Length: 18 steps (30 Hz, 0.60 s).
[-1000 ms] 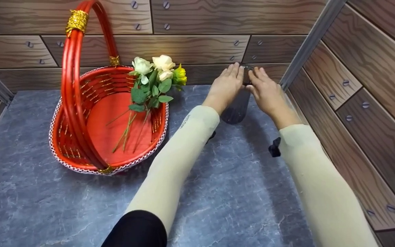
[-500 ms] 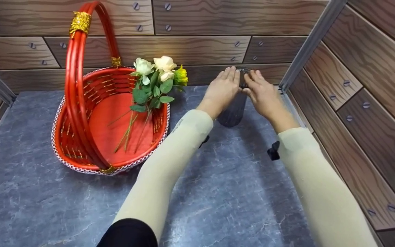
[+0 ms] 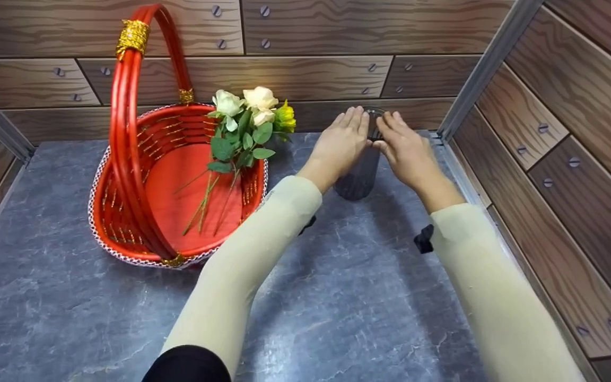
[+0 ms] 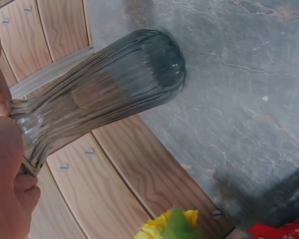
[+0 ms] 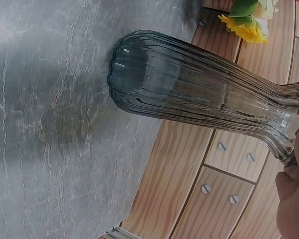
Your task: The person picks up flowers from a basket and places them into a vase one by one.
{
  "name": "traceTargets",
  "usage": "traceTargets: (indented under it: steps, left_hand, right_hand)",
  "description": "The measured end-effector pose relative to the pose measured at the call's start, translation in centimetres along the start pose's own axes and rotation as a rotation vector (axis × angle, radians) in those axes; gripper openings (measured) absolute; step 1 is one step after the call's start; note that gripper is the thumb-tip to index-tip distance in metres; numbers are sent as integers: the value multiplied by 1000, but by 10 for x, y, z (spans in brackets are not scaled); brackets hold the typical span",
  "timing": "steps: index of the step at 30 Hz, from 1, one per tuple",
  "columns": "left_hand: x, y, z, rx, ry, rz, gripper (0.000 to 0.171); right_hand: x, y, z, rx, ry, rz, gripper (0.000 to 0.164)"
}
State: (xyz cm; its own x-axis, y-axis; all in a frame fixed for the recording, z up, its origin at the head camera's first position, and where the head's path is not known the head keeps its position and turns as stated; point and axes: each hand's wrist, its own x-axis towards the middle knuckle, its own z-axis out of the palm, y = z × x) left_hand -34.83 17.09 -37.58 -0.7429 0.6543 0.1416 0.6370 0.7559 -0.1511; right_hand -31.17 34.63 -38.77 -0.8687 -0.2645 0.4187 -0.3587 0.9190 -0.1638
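A tall, dark, see-through ribbed glass vase [image 3: 357, 178] stands upright on the grey marbled surface near the back wall. My left hand [image 3: 339, 142] holds its neck from the left, and my right hand [image 3: 405, 150] holds it from the right, thumbs toward me. The fingers lie along the sides of the rim, partly hiding it. In the left wrist view the fluted vase [image 4: 124, 79] has its neck against the left palm. In the right wrist view the vase [image 5: 189, 84] shows nothing inside.
A red woven basket [image 3: 101, 225] with a tall handle stands to the left. Artificial flowers [image 3: 250, 127], cream roses and a yellow bloom, lean over its right rim, stems inside. Wood-patterned walls [image 3: 316, 77] border the back and right.
Both hands have drawn the vase slightly left and toward me, closer to the basket. The head view has shifted a little; basket and flowers keep their places.
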Motion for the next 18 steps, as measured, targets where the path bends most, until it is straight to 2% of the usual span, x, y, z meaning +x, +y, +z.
traceTargets:
  steps: [6,18]
  left_hand:
    - [-11,0,-1,2,21,-9,61]
    - [-28,-2,-2,8,0,-50,62]
  right_hand:
    - [-3,-6,2,10,25,-19,54]
    - [-7,-19,6,29,36,-48,53]
